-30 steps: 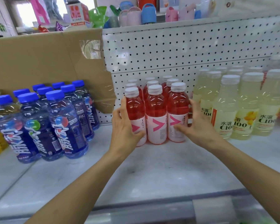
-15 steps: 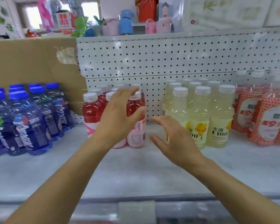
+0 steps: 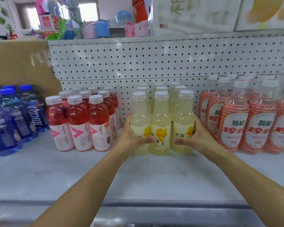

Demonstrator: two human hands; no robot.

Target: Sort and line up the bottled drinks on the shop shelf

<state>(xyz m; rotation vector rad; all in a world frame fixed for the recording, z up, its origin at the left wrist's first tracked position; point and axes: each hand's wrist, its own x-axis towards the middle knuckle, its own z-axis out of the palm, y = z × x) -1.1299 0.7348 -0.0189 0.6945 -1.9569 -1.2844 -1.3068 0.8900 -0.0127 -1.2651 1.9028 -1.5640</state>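
- Clasping the front 3 pale yellow bottles (image 3: 161,122), our left hand (image 3: 130,137) curls round 1 end bottle.
- Our right hand (image 3: 199,139) curls round the other.

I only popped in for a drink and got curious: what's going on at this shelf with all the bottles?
A person is tidying the drinks. Both hands clasp the block of pale yellow bottles standing on the shelf. The left hand is on its left side and the right hand on its right, thumbs across the front row. To the left, red bottles stand in neat rows, with blue bottles beyond them. Bottles with red dotted labels stand to the right.
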